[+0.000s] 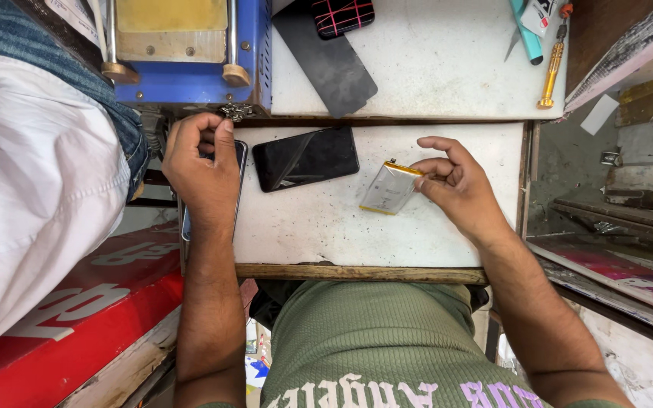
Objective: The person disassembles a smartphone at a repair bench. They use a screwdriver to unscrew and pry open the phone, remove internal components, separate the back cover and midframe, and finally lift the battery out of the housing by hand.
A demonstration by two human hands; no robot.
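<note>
1. Two-level white worktop [417,83], scuffed and stained, wooden front edge; bears everything listed below.
2. Blue metal bench machine [190,53] at upper left, yellow plate on top, two round wooden knobs at front.
3. Dark rectangular sheet [330,68] on upper level, lying at an angle beside the machine; checked black pouch [341,15] touching its top end.
4. Phone body [239,181] at worktop's left edge, mostly hidden; left hand [204,168] closed over it, thumb and fingers curled round its upper end, firmly holding.
5. Detached black screen panel [305,157], glossy, just right of left hand, flat on lower level, untouched. Likely thin, brittle; best lifted by its long edges.
6. Flat silver phone battery [391,189], yellow strip along its top edge, resting tilted on lower level between screen panel and right hand [455,185]. Pinched narrowly at upper right corner by thumb and forefinger, remaining fingers spread loose. Judged light, slightly soft-walled, smooth; prone to damage if bent or pierced, so safest taken by edges or corners, flat, never creased.
7. Yellow-handled precision screwdriver [549,68] and teal-handled tool [524,34] at upper right, well apart from both hands.
</note>
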